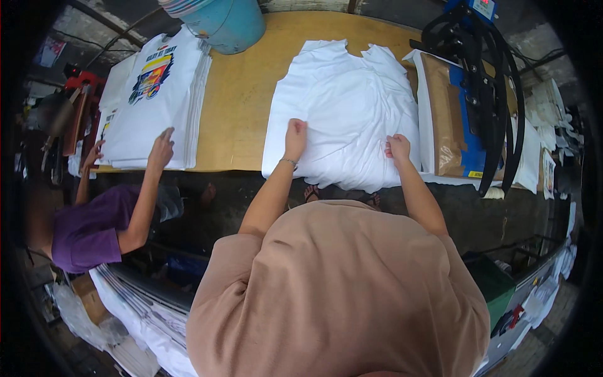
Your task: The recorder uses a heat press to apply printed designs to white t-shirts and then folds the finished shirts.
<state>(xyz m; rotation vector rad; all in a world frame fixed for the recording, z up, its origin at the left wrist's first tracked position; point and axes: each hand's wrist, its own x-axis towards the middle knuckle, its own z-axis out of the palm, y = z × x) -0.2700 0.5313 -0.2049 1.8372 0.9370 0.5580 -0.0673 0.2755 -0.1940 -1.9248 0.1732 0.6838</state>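
Observation:
A pile of white cut shirt panels [339, 94] lies on the table in front of me, neckline toward the far edge. Its top layer is wrinkled, mostly toward the right, and the near edge hangs over the table's front. My left hand [296, 139] is closed on the cloth left of the middle, its fingers curled in. On the right side, my right hand [397, 149] pinches the same top panel between thumb and fingers. The fingertips of both hands are partly hidden.
At left, a person in purple [94, 223] rests a hand on a stack of printed white panels [179, 119]. A blue bucket [235, 28] stands at the back of the yellow table [235, 107]. Close on my right is a heat press [487, 94] with black arms.

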